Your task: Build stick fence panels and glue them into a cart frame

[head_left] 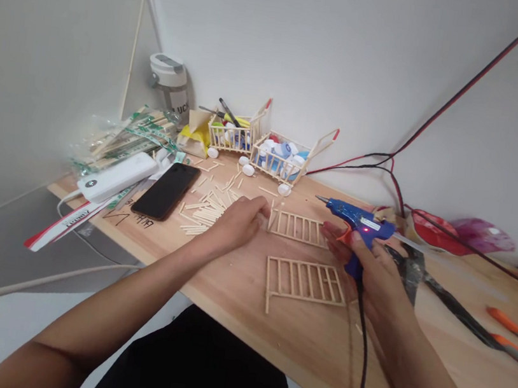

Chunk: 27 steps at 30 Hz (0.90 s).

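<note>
My right hand [381, 269] is wrapped round the handle of a blue hot glue gun [356, 219], whose nozzle points left above the table and whose small red light is lit. At the left end of a ladder-like wooden stick frame [300, 228], the fingers of my left hand [243, 217] are pinched together; their exact grip is partly hidden. A second stick frame [307, 281] lies flat nearer to me, with one longer stick jutting out at its left. Cut wooden sticks [208, 209] lie in a loose pile beside my left hand.
Two small stick carts [280, 158] filled with odds and ends stand by the wall. A phone [166, 190], a white power strip [117, 177], bagged sticks [137, 132] and a lidded cup [171, 85] are at left. Orange-handled pliers [511, 348] lie right; the gun's cord [363, 369] hangs over the front edge.
</note>
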Tool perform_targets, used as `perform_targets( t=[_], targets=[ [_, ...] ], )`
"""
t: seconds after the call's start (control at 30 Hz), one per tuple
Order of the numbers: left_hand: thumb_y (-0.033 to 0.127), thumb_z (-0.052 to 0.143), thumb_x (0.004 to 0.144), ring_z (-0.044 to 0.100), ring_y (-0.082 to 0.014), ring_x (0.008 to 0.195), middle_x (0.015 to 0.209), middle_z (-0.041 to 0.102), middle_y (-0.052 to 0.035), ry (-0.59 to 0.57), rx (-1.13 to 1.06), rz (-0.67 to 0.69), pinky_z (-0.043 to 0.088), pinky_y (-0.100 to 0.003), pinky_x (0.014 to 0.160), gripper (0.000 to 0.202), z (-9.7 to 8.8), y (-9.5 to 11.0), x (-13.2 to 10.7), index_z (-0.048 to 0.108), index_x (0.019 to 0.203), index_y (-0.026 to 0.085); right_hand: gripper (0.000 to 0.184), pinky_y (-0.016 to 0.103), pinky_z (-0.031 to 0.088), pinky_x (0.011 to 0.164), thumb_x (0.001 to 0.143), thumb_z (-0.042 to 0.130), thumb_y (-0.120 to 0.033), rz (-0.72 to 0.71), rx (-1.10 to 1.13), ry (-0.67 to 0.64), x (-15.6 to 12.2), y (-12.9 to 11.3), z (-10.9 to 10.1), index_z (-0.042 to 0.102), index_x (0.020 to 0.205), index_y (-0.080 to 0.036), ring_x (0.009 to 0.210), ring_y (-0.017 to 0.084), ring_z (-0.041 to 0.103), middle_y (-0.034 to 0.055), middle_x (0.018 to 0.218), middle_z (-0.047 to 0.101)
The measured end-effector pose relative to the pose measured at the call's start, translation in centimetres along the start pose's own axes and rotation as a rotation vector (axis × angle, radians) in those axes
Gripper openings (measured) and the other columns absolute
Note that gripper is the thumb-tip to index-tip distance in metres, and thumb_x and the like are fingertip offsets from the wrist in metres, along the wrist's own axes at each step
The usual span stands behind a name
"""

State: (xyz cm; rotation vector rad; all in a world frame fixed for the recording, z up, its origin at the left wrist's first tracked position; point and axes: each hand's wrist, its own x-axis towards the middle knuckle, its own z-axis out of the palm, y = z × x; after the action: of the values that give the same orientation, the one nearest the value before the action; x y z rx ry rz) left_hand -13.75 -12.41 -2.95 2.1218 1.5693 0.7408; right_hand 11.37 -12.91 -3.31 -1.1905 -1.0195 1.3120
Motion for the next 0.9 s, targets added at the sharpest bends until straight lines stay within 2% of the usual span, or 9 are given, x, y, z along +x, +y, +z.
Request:
perform_targets(
  t=[0.13, 0.27, 0.5, 0.63, 0.77, 0.9],
  targets=[
    [0.004, 0.048, 0.071, 0.059, -0.0186, 0.086, 0.092, 0.066, -0.0030, -0.018, -0.020, 0.008, 0.044, -0.031, 0.078, 0.033, 0.0, -0.5, 0.7, 0.059, 0.097, 0.020, 0.032, 0.038, 0.057, 0.086, 0.075, 0.071, -0.046, 0.030, 0.016, 0.009, -0.5, -0.3, 0.1, 0.066, 0.100, -0.026, 0.102, 0.025, 0.067, 0.0043, 0.106, 0.072],
    [0.004, 0.050, 0.069, 0.059, -0.0175, 0.086, 0.091, 0.066, -0.0026, 0.014, -0.070, -0.012, 0.045, -0.029, 0.077, 0.035, -0.1, -0.6, 0.9, 0.059, 0.099, 0.020, 0.031, 0.035, 0.056, 0.087, 0.077, 0.070, -0.046, 0.033, 0.004, 0.009, -0.8, -0.3, -0.1, 0.067, 0.101, -0.027, 0.106, 0.023, 0.066, 0.0032, 0.110, 0.071],
    [0.016, 0.060, 0.076, 0.059, -0.0160, 0.079, 0.085, 0.067, -0.0030, 0.073, -0.086, -0.081, 0.045, -0.030, 0.077, 0.010, -0.1, 0.8, -0.2, 0.063, 0.086, 0.017, 0.031, 0.031, 0.054, 0.090, 0.079, 0.068, -0.047, 0.015, -0.080, 0.039, -1.3, -0.2, 0.0, 0.067, 0.104, -0.029, 0.107, 0.020, 0.065, 0.0015, 0.114, 0.070],
    [0.012, 0.058, 0.077, 0.061, -0.0170, 0.082, 0.087, 0.070, -0.0034, 0.059, -0.032, -0.059, 0.045, -0.030, 0.080, 0.014, 0.0, 0.7, -0.2, 0.066, 0.087, 0.018, 0.031, 0.030, 0.052, 0.092, 0.080, 0.067, -0.049, 0.003, -0.083, 0.018, -1.3, -0.2, 0.1, 0.068, 0.104, -0.029, 0.110, 0.019, 0.063, 0.0007, 0.116, 0.069],
    [0.009, 0.053, 0.080, 0.063, -0.0159, 0.082, 0.088, 0.072, -0.0032, 0.090, -0.056, -0.077, 0.045, -0.028, 0.077, 0.020, -0.5, 0.1, 0.8, 0.067, 0.092, 0.018, 0.035, 0.030, 0.054, 0.087, 0.078, 0.067, -0.052, 0.010, -0.121, 0.071, -1.1, -0.1, -0.1, 0.068, 0.104, -0.028, 0.102, 0.018, 0.066, 0.0017, 0.114, 0.070],
    [0.017, 0.059, 0.079, 0.062, -0.0171, 0.076, 0.081, 0.071, -0.0047, 0.114, 0.043, -0.056, 0.043, -0.028, 0.072, 0.010, -0.9, -0.2, 2.7, 0.068, 0.081, 0.016, 0.036, 0.025, 0.055, 0.076, 0.077, 0.068, -0.053, 0.007, -0.129, 0.086, -1.0, -0.2, -0.1, 0.068, 0.101, -0.027, 0.093, 0.016, 0.067, 0.0018, 0.111, 0.071]
  ],
)
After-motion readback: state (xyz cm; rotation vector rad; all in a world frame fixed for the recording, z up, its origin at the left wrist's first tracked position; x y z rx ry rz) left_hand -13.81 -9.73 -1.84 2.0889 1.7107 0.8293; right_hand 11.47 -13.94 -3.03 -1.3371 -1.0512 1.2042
